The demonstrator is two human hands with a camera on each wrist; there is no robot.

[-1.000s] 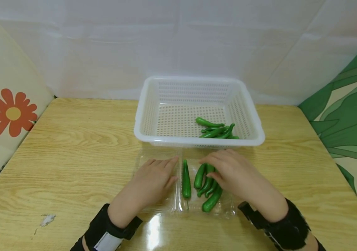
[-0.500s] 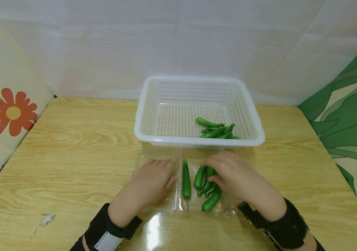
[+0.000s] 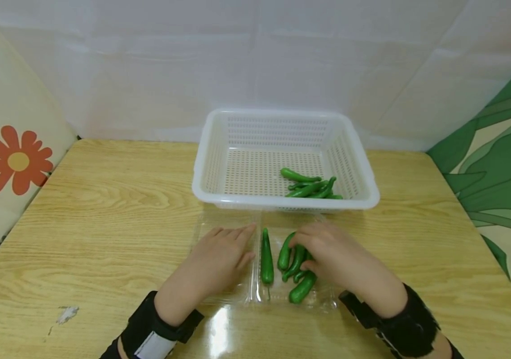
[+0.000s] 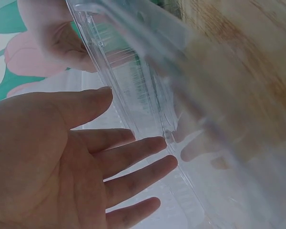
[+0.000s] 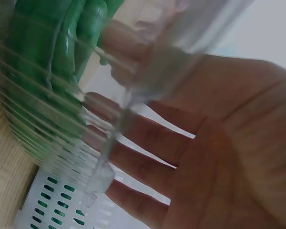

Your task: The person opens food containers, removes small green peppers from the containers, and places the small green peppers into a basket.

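Note:
A hinged clear plastic box [image 3: 255,295] lies spread open on the table, its fold running front to back. Beside the fold, one green chili pepper [image 3: 266,262] sits alone in the right half. Several more chili peppers [image 3: 297,259] lie bunched to its right. My left hand [image 3: 221,257] rests over the left half, fingers extended, with its fingertips [image 4: 169,162] at the clear plastic edge. Over the bunched peppers is my right hand [image 3: 331,247], its fingertips and thumb right at them. In the right wrist view, its fingers look fairly straight behind the blurred box wall.
A white perforated basket [image 3: 282,201] stands just behind the box. Several green chili peppers [image 3: 309,187] lie in its right front corner. Both wrists wear black straps [image 3: 410,324]. A white sheet [image 3: 255,65] hangs behind the wooden table [image 3: 125,199].
My right hand has drawn slightly toward me and shifted a little over the peppers, uncovering the top of one. My left hand and the basket have not moved.

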